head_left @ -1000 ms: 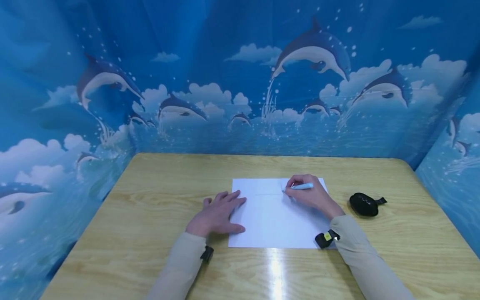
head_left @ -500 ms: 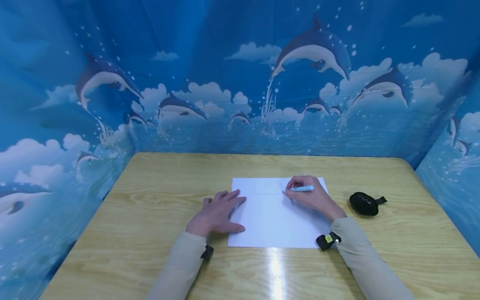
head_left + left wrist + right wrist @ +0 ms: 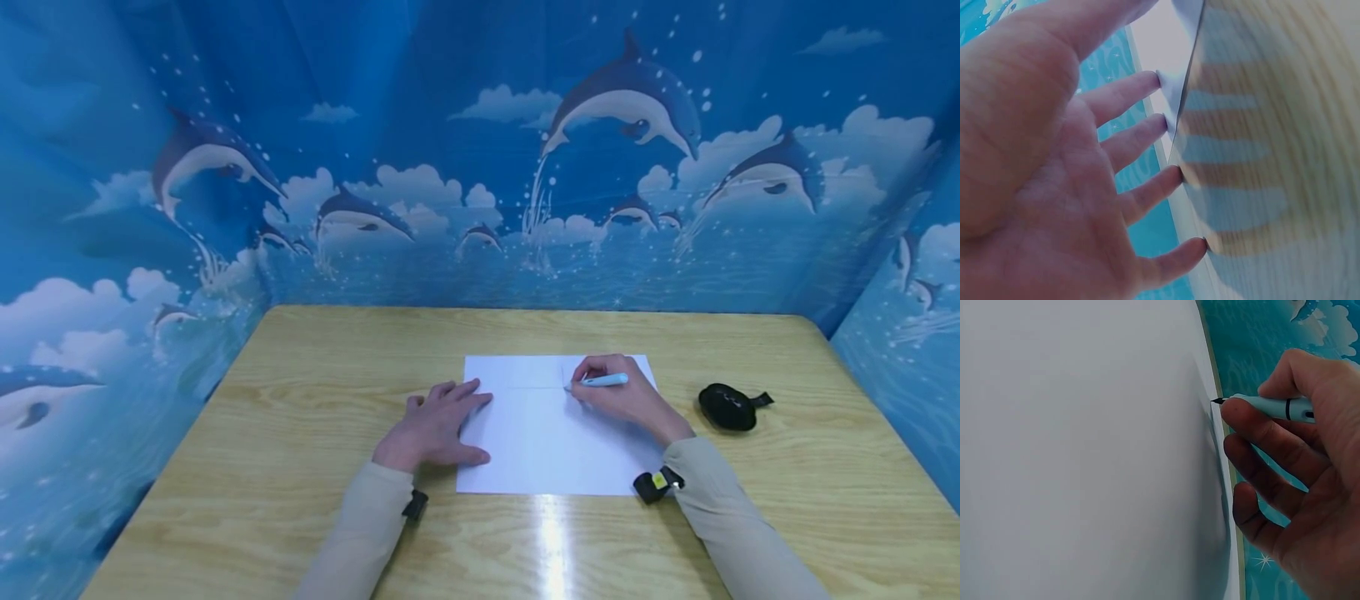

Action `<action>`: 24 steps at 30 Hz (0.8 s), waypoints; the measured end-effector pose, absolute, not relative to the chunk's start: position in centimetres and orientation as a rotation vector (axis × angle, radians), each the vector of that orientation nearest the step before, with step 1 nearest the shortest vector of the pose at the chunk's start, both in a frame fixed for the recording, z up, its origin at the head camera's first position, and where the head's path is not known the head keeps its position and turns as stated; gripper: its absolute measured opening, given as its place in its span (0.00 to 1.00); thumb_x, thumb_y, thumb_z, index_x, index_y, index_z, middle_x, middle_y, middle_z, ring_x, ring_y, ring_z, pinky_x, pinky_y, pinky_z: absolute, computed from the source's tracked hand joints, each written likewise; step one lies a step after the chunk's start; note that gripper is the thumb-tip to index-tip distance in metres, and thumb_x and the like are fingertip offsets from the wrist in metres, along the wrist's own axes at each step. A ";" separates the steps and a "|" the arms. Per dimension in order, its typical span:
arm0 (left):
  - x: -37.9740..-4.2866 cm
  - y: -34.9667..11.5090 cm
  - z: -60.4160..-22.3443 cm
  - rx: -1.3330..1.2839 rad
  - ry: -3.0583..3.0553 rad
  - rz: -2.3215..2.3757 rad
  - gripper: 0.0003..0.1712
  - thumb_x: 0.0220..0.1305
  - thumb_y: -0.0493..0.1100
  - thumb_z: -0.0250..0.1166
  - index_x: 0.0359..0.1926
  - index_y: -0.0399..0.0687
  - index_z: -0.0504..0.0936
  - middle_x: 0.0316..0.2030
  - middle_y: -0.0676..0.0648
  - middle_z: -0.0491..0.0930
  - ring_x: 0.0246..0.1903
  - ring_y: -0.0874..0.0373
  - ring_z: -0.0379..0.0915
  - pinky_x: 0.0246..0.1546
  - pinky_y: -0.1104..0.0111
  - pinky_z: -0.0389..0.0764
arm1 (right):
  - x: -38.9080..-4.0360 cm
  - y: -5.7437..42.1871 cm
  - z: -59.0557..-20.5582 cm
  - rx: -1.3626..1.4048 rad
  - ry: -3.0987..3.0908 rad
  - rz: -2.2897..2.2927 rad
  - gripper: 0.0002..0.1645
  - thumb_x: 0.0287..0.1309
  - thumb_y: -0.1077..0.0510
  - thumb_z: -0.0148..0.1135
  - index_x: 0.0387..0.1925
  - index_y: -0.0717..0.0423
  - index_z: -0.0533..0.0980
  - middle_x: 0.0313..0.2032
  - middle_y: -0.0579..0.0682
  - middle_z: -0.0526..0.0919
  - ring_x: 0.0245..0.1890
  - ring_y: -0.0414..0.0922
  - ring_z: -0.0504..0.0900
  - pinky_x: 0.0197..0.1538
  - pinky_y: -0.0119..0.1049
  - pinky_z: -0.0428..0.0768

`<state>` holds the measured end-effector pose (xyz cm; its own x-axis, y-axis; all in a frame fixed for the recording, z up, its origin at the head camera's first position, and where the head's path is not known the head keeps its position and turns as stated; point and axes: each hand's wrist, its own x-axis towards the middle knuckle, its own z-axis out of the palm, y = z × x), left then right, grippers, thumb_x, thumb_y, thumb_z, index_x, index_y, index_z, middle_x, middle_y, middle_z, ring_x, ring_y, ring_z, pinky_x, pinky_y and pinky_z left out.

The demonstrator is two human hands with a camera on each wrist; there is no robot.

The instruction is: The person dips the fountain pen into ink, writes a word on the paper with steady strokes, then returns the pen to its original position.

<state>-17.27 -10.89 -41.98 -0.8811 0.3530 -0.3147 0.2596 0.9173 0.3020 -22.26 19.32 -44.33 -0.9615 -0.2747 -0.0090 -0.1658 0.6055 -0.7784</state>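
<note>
A sheet of white paper (image 3: 525, 442) lies on the wooden table, with a thin horizontal line and a faint vertical one near its top. My right hand (image 3: 618, 390) pinches a light blue fountain pen (image 3: 606, 380) between thumb and fingers, its tip at the paper by the right end of the horizontal line. In the right wrist view, the dark nib (image 3: 1218, 400) points at the sheet and the other fingers curl loosely below. My left hand (image 3: 435, 429) has its fingers spread, thumb and fingertips resting at the paper's left edge; the left wrist view shows the fingertips (image 3: 1172, 175) touching down there.
A small black case (image 3: 727, 407) with a strap lies right of the paper on the table (image 3: 315, 375). Black camera bands sit on both wrists. A blue dolphin-print curtain (image 3: 450, 167) surrounds the table's back and sides.
My right hand with the fountain pen has slid slightly down toward me, and the pen tip is a little lower on the sheet. My left hand has stayed in place.
</note>
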 end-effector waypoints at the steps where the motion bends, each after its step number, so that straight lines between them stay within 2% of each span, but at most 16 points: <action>1: -17.3 -10.9 -42.0 0.449 2.712 0.355 0.48 0.57 0.64 0.74 0.76 0.65 0.65 0.81 0.52 0.55 0.79 0.42 0.49 0.72 0.34 0.55 | -22.2 19.3 -44.3 -0.371 2.697 -1.288 0.02 0.60 0.56 0.68 0.33 0.49 0.84 0.34 0.46 0.88 0.37 0.45 0.83 0.43 0.39 0.79; 7: -17.4 -10.8 -41.8 0.459 2.716 0.346 0.49 0.57 0.65 0.73 0.77 0.65 0.65 0.81 0.52 0.55 0.79 0.41 0.48 0.72 0.33 0.55 | -22.1 19.3 -44.1 -0.379 2.694 -1.278 0.02 0.59 0.56 0.69 0.32 0.49 0.84 0.30 0.46 0.87 0.31 0.44 0.81 0.37 0.36 0.78; 24: -17.3 -10.9 -41.9 0.452 2.708 0.337 0.49 0.57 0.65 0.73 0.77 0.64 0.65 0.81 0.51 0.55 0.79 0.41 0.49 0.71 0.32 0.55 | -21.0 18.8 -44.0 -0.456 2.618 -1.261 0.03 0.59 0.56 0.70 0.32 0.50 0.84 0.23 0.44 0.85 0.23 0.43 0.76 0.28 0.31 0.71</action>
